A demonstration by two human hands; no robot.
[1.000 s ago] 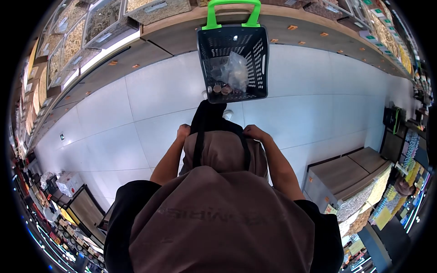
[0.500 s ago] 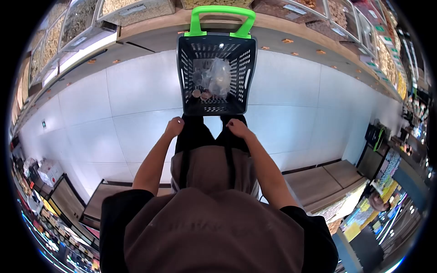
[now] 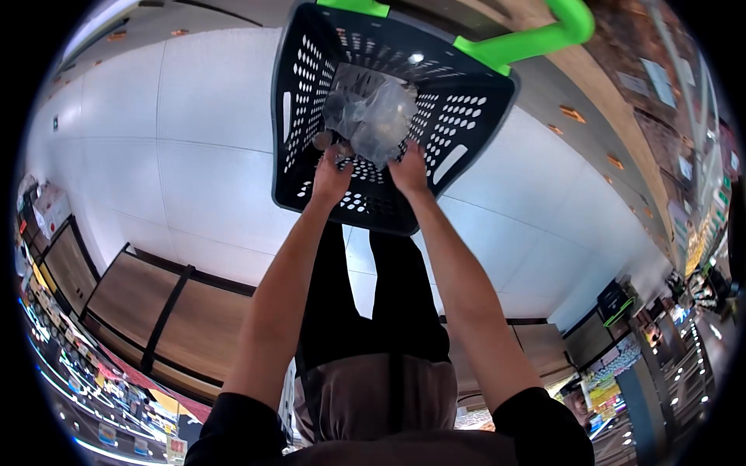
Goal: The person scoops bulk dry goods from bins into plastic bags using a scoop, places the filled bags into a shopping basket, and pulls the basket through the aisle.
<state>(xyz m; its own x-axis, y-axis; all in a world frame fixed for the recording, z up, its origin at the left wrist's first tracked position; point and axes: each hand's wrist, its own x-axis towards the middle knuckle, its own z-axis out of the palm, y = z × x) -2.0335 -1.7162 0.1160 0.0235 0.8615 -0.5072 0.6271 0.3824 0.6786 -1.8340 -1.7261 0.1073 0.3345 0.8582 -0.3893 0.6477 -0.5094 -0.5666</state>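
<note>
A dark perforated shopping basket (image 3: pixel 474 128) stands in front of my legs. Inside it lies a clear plastic bag (image 3: pixel 382 116) with pale contents I cannot make out. Small round pinkish-lidded items (image 3: pixel 322 140) sit at the bag's left. Both my arms reach down into the basket. My left hand (image 3: pixel 332 179) is beside the round items, thumb and fingers apart. On the other side, my right hand (image 3: pixel 410 169) is at the bag's lower right edge with its fingers apart; whether it touches the bag is unclear.
The basket's green handle (image 3: pixel 536 43) rises on its far side, close to a shelf base (image 3: pixel 536 101) with bulk food bins above. Pale floor tiles (image 3: pixel 217 101) lie around. Low brown wooden units (image 3: pixel 206 326) stand behind me on both sides.
Both my hands have moved from beside my thighs forward and down into the basket. My view has tilted and come closer, so the basket looks larger and turned.
</note>
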